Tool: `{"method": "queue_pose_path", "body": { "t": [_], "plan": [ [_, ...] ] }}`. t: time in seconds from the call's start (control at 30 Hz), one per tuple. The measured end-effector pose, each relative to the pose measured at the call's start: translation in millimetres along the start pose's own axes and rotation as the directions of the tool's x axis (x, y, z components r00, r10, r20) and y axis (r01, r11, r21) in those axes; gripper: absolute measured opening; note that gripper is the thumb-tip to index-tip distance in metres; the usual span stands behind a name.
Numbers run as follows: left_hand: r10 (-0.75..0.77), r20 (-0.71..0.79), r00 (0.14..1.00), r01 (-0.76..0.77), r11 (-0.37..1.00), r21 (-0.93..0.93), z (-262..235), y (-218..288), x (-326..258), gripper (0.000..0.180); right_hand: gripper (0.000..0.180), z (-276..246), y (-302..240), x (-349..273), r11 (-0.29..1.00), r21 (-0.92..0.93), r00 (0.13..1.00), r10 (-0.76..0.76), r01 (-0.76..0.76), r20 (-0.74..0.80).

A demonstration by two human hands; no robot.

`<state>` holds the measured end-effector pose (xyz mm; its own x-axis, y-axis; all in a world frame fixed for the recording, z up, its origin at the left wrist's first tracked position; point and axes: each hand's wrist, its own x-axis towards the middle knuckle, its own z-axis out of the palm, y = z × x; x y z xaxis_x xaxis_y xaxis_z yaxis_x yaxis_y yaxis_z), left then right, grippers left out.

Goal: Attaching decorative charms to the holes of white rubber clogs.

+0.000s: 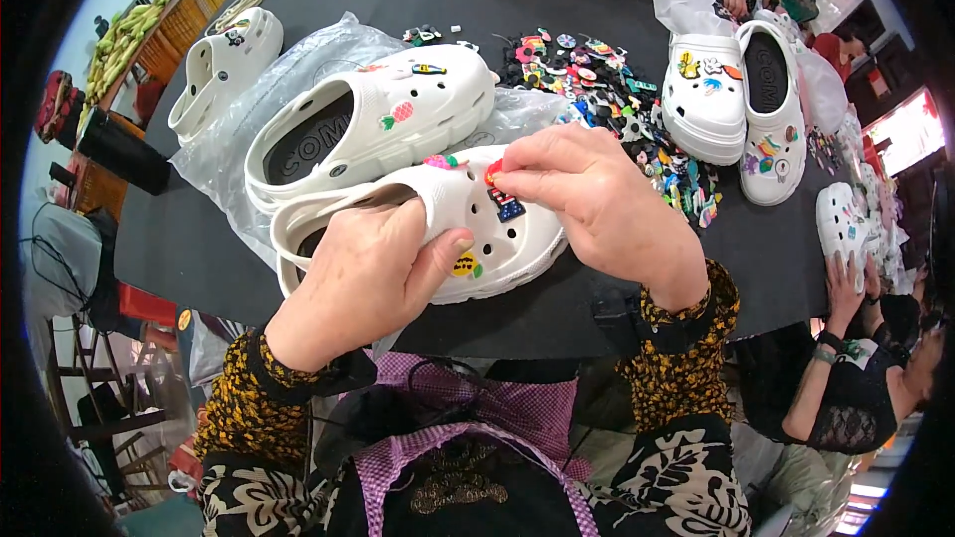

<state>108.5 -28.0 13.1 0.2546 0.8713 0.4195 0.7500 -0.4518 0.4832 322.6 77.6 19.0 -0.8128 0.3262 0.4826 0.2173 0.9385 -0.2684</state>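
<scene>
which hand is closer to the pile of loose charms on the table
Right. The right hand pinches a red charm on the near white clog, just below the pile of charms. The left hand grips the clog's side, farther away.

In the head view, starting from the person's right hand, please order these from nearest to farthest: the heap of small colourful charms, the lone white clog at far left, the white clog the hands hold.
From the right hand:
1. Held white clog, touching it.
2. Heap of small colourful charms, just beyond.
3. Lone white clog, far left.
</scene>
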Motion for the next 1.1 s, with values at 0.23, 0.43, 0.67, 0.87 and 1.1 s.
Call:
{"method": "queue_pose_path", "body": {
  "t": [0.23,0.43,0.67,0.87,1.1],
  "plan": [
    [0.025,0.028,0.999,-0.024,1.000,-0.003,-2.3,1.0,1.9,0.021,0.028,3.5,-6.5,2.1,0.995,-0.103,0.999,-0.010,0.014,0.037],
    [0.051,0.046,0.998,-0.054,0.996,0.069,-6.4,5.0,3.1,0.019,0.024,2.8,-12.9,6.7,0.994,-0.104,0.998,-0.017,0.022,0.054],
    [0.103,0.031,0.994,-0.105,0.992,0.070,5.2,-2.9,1.0,0.023,0.021,9.6,-11.6,7.0,0.992,-0.126,0.996,0.016,-0.004,0.090],
    [-0.058,-0.047,0.997,0.062,0.995,0.075,2.6,7.3,-2.1,0.025,0.017,2.4,4.5,7.7,0.989,0.139,0.997,0.061,-0.056,-0.036],
    [-0.095,-0.055,0.994,0.096,0.995,0.011,2.7,5.8,-3.7,0.026,0.010,2.8,2.5,11.2,0.903,0.384,0.961,0.253,-0.195,-0.108]
  ]
}}
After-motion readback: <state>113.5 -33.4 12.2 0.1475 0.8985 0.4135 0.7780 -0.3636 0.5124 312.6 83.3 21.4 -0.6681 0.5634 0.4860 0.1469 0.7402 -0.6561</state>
